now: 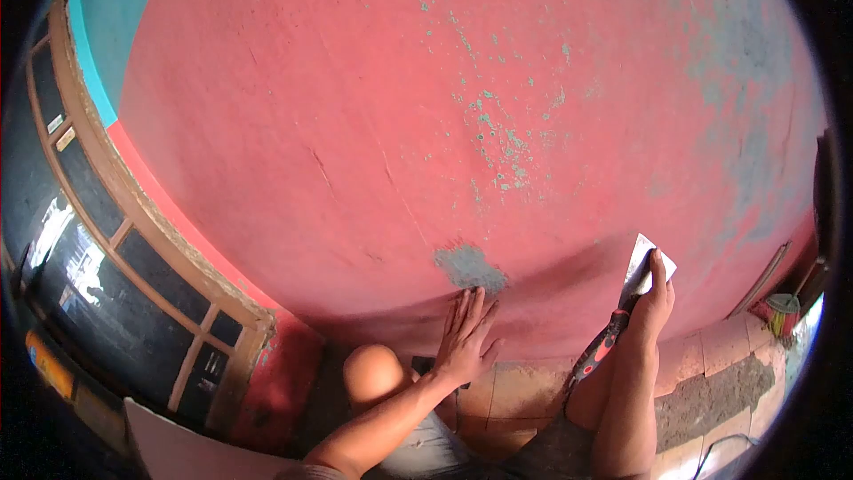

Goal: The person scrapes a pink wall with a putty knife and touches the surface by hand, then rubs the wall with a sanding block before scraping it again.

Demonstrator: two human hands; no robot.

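My left hand [466, 338] is spread with its fingers apart, its fingertips at the lower edge of a rough grey patch [469, 268] on the pink wall [355, 124]. Nothing is held in it. On the right, my right hand [653, 302] is closed around a scraper [638, 271] with a wide metal blade pointing up. One finger lies along the blade. The scraper's black and red handle [600, 348] runs down to the left below the hand. Whether the blade touches the wall cannot be made out.
A wooden-framed window with dark panes [164, 276] stands at the left. My bare knee [373, 373] is below the grey patch. Floor tiles [524, 391] run along the wall's foot. A broom [782, 313] leans at the far right, and a thin cable [711, 453] lies at the lower right.
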